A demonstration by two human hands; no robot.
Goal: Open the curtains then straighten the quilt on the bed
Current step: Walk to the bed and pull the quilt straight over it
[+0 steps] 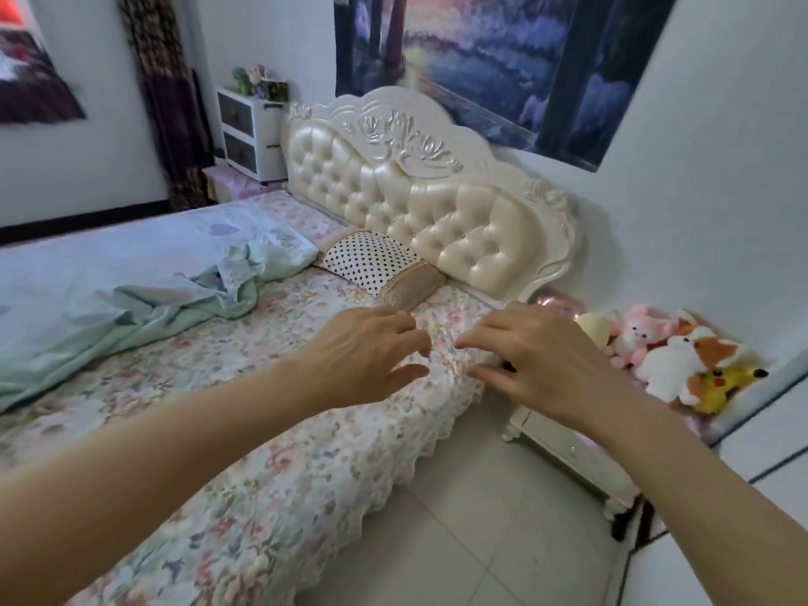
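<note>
A floral quilted bedspread (271, 430) covers the bed, its scalloped edge hanging over the near side. A light green quilt (144, 308) lies crumpled across the left and middle of the bed. My left hand (363, 356) and my right hand (524, 356) both reach over the bedspread's near corner below the pillow, fingers spread and holding nothing. Whether the fingertips touch the fabric is unclear. A dark patterned curtain (166, 102) hangs bunched in the far left corner.
A polka-dot pillow (371, 260) leans at the cream tufted headboard (437, 203). Several plush toys (682, 360) sit on a white bedside table (568, 448) at the right. A white drawer unit (249, 129) stands behind the bed. Tiled floor (481, 540) runs along the bed's near side.
</note>
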